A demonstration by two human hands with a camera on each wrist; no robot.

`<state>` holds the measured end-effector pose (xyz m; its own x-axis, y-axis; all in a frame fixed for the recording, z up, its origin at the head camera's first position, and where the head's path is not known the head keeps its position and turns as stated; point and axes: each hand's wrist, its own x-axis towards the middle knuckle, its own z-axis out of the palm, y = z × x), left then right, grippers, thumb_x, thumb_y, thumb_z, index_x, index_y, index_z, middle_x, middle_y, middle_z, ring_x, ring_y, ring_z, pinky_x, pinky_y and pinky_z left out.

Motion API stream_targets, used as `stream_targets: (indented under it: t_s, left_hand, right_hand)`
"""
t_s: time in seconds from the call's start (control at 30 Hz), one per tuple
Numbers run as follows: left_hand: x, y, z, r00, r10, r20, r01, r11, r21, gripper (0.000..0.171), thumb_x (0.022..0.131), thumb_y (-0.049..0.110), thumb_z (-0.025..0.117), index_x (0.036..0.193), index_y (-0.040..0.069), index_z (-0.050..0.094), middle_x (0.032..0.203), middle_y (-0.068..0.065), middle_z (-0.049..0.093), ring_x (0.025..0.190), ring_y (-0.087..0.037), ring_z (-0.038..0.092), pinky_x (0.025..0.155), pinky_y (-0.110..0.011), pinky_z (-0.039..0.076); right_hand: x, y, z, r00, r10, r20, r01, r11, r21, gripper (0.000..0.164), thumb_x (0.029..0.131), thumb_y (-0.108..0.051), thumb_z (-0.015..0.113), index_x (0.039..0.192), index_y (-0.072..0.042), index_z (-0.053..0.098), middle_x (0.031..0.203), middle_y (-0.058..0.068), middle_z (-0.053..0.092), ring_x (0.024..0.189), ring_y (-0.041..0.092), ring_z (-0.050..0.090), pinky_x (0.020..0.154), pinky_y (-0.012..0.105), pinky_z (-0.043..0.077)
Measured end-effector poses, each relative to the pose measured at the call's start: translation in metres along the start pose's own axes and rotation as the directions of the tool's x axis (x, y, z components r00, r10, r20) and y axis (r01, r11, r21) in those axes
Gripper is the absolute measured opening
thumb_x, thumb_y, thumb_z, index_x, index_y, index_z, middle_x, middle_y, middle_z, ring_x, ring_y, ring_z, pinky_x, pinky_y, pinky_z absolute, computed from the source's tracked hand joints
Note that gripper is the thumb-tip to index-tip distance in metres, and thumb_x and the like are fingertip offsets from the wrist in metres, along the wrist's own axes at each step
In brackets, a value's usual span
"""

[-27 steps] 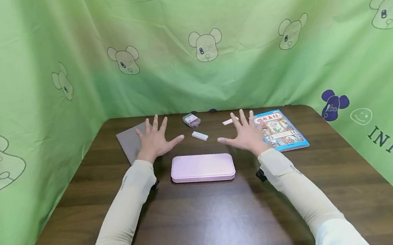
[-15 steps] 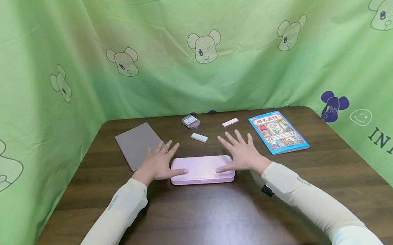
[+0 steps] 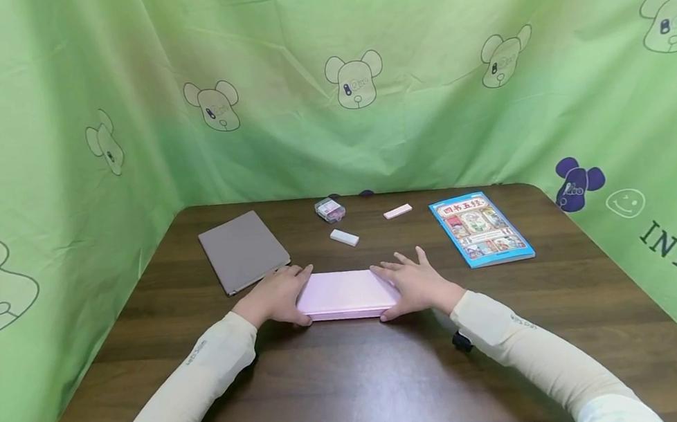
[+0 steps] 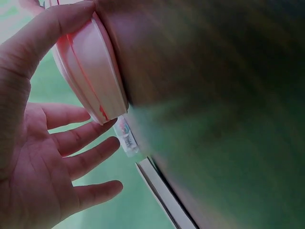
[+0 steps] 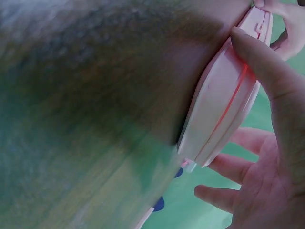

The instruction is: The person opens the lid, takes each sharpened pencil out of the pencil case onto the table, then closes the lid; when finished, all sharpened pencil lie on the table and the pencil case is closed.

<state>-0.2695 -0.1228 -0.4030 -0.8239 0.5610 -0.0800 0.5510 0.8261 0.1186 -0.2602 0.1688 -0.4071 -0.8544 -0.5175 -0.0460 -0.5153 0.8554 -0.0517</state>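
A flat pale-pink pencil case (image 3: 348, 292) lies closed on the table in front of me, long side towards me. My left hand (image 3: 277, 294) holds its left end, thumb at the near edge and fingers at the far side. On the right end my right hand (image 3: 416, 284) grips likewise, its outer fingers spread away. The left wrist view shows the left thumb on the side of the pencil case (image 4: 90, 62). In the right wrist view, the right thumb presses the near side of the pencil case (image 5: 224, 100), by a small clasp (image 5: 259, 27).
A grey notebook (image 3: 242, 250) lies at the back left and a blue-edged book (image 3: 481, 228) at the right. Between them are a small clear box (image 3: 330, 209), a white eraser-like block (image 3: 344, 237) and a thin pinkish bar (image 3: 398, 211). Green cloth (image 3: 282, 155) hangs behind.
Both hands have come back towards me and down from above the table. Their spread fingers have closed onto the two ends of the pencil case, which has stayed in about the same place.
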Motion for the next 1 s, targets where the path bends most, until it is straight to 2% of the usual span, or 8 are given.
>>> stream_targets:
  t_s: [0.37, 0.67, 0.87, 1.0]
  left_hand:
    - [0.001, 0.000, -0.001, 1.000, 0.008, 0.028, -0.008, 1.000, 0.007, 0.102, 0.066, 0.049, 0.074, 0.143, -0.002, 0.029, 0.140, -0.017, 0.041, 0.125, -0.032, 0.040, 0.102, -0.046, 0.036]
    - [0.001, 0.001, -0.001, 0.998, 0.021, 0.056, -0.022, 1.000, 0.009, 0.101, 0.068, 0.047, 0.074, 0.142, -0.005, 0.028, 0.141, -0.018, 0.039, 0.126, -0.032, 0.038, 0.102, -0.044, 0.036]
    - [0.002, 0.000, 0.001, 0.997, 0.015, 0.072, -0.012, 0.999, -0.033, 0.102, 0.068, 0.047, 0.075, 0.142, -0.004, 0.028, 0.142, -0.018, 0.038, 0.128, -0.032, 0.036, 0.104, -0.044, 0.033]
    - [0.003, -0.005, 0.002, 0.996, 0.020, 0.082, -0.011, 0.993, -0.117, 0.104, 0.067, 0.044, 0.077, 0.143, -0.005, 0.025, 0.144, -0.019, 0.036, 0.131, -0.034, 0.033, 0.107, -0.046, 0.030]
  right_hand:
    - [0.000, 0.001, -0.003, 1.000, -0.019, -0.004, 0.019, 0.999, 0.029, 0.096, 0.062, -0.069, 0.068, 0.141, -0.020, 0.041, 0.141, 0.012, 0.045, 0.133, 0.040, 0.033, 0.101, 0.070, 0.004]
    - [0.001, 0.000, -0.007, 0.999, -0.017, 0.028, 0.016, 0.999, 0.048, 0.096, 0.062, -0.068, 0.069, 0.140, -0.019, 0.042, 0.141, 0.014, 0.045, 0.134, 0.039, 0.032, 0.099, 0.072, 0.002]
    - [0.003, 0.005, -0.011, 0.998, -0.031, 0.058, 0.026, 0.996, 0.088, 0.090, 0.065, -0.069, 0.066, 0.138, -0.020, 0.045, 0.139, 0.013, 0.047, 0.134, 0.038, 0.033, 0.098, 0.074, 0.004]
    - [0.005, 0.013, -0.015, 0.996, -0.063, 0.057, 0.053, 0.983, 0.176, 0.084, 0.067, -0.067, 0.065, 0.135, -0.020, 0.050, 0.136, 0.010, 0.050, 0.133, 0.038, 0.034, 0.098, 0.073, 0.006]
